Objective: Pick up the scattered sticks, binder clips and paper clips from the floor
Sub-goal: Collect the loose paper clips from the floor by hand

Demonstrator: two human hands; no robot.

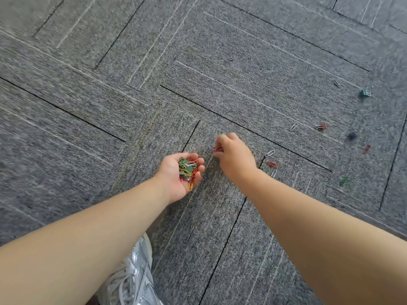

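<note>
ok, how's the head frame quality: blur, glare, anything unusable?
Head view: the paper clips cupped in the left hand are sharp. The right hand, pinching a red paper clip, is slightly smeared. The binder clips near the right edge and the carpet at top left are motion-blurred. Light is flat, with no glare and only faint shadows.

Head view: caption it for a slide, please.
Right hand pinches a red paper clip; left hand cups a pile of collected clips.

The floor (pixel 88 111) is showing speckled grey carpet, black seams, pale lines. The clips (pixel 187 168) are mixing green, red and yellow; a red clip (pixel 217 150) beside them is glinting. A teal binder clip (pixel 365 93) is standing out at right.
</note>
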